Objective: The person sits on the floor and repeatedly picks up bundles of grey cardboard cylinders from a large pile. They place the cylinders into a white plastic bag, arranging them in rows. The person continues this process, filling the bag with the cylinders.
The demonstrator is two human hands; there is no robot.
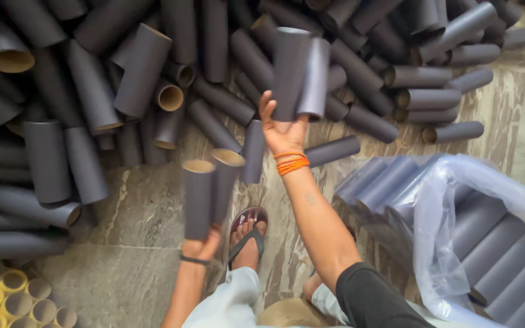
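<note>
The left hand (200, 246) grips two dark tubes (209, 194) upright just above the sandal (247, 234); the right hand (282, 130) clasps two more tubes (302, 73), raised farther up from the sandal, over the pile (153, 73). Right of the sandal lies a plastic bag (457, 243) of tubes. Each pair is held loosely; one tube could likely slip and roll.

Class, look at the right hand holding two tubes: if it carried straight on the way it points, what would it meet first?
Probably the heap of dark grey cardboard tubes on the stone floor. The right hand points its two tubes up-frame toward it; depth is unclear.
</note>
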